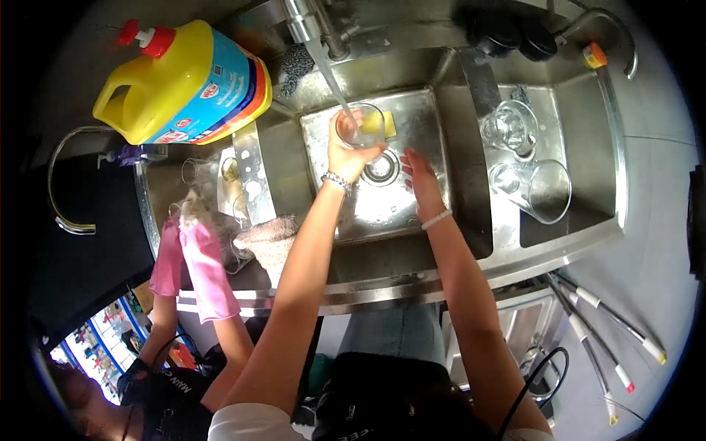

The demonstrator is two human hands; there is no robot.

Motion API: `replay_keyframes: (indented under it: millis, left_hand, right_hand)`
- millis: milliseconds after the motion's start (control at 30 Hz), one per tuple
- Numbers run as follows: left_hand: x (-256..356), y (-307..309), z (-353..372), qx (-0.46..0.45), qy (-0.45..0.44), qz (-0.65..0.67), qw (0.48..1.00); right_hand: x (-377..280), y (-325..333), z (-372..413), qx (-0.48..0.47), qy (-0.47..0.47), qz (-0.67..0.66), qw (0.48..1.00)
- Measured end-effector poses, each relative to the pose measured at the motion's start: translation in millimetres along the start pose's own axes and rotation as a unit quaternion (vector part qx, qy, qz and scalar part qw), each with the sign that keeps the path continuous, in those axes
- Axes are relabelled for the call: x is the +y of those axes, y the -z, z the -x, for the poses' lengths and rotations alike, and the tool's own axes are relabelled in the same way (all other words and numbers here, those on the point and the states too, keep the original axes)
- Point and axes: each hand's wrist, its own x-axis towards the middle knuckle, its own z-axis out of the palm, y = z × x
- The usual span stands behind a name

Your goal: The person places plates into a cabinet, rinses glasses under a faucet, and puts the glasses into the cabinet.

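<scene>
My left hand [347, 160] is wrapped round a clear drinking glass [373, 136], holding it over the middle basin. Water from the faucet [300, 23] runs down into the glass. Behind it, a yellow sponge [390, 125] lies on the basin floor [412, 110], partly covered by the glass. Just right of the drain [381, 169], my right hand [422, 176] hovers with fingers apart, holding nothing.
Clear glassware, including a large glass [550, 192], occupies the right basin. A big yellow soap jug [209, 81] stands back left. At the left basin, a co-worker in pink gloves [206, 264] handles something pale; a brown cloth [268, 239] hangs nearby. Poles [588, 331] lie lower right.
</scene>
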Motion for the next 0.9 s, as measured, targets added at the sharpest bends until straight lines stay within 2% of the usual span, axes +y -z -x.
replay_keyframes:
  millis: [67, 100, 133, 167, 200, 300, 467, 567, 667, 767, 800, 833, 900]
  left_hand:
    - [19, -3, 13, -0.018, -0.007, 0.025, 0.999]
    - [37, -7, 17, -0.018, 0.002, -0.060, 0.998]
    - [57, -12, 21, -0.020, 0.013, -0.145, 0.989]
    - [69, -15, 22, -0.022, 0.019, -0.227, 0.974]
    - [71, -15, 22, -0.019, -0.015, -0.326, 0.945]
    - [91, -13, 24, -0.002, 0.030, -0.438, 0.899]
    - [114, -3, 26, 0.048, 0.036, -0.518, 0.853]
    - [121, 4, 26, 0.010, 0.084, -0.548, 0.832]
    - [114, 15, 25, -0.030, 0.154, -0.401, 0.903]
    - [68, 22, 28, -0.057, 0.134, -0.181, 0.973]
    - [60, 22, 29, -0.085, 0.150, -0.037, 0.984]
    - [52, 24, 29, -0.088, 0.179, 0.030, 0.979]
    - [62, 22, 23, -0.094, 0.231, 0.161, 0.955]
  right_hand:
    - [-2, 1, 1, 0.027, -0.044, -0.006, 0.999]
    - [-2, 1, 2, 0.041, -0.068, -0.011, 0.997]
    - [25, 8, -11, 0.036, -0.008, 0.020, 0.999]
    - [22, 5, -9, 0.025, 0.006, 0.025, 0.999]
    - [18, 1, -9, 0.014, 0.022, 0.031, 0.999]
    - [-7, -10, 13, -0.020, 0.017, 0.011, 1.000]
    - [-21, -23, 23, -0.045, -0.020, -0.051, 0.997]
    - [-18, -22, 23, -0.075, -0.029, -0.035, 0.996]
    - [-16, -21, 24, -0.075, -0.037, -0.045, 0.995]
    - [-20, -20, 27, -0.061, -0.073, -0.039, 0.995]
    - [-17, -19, 27, -0.060, -0.076, -0.022, 0.995]
    - [-16, -17, 27, -0.059, -0.079, -0.005, 0.995]
    - [-18, -8, 30, -0.188, -0.116, -0.130, 0.967]
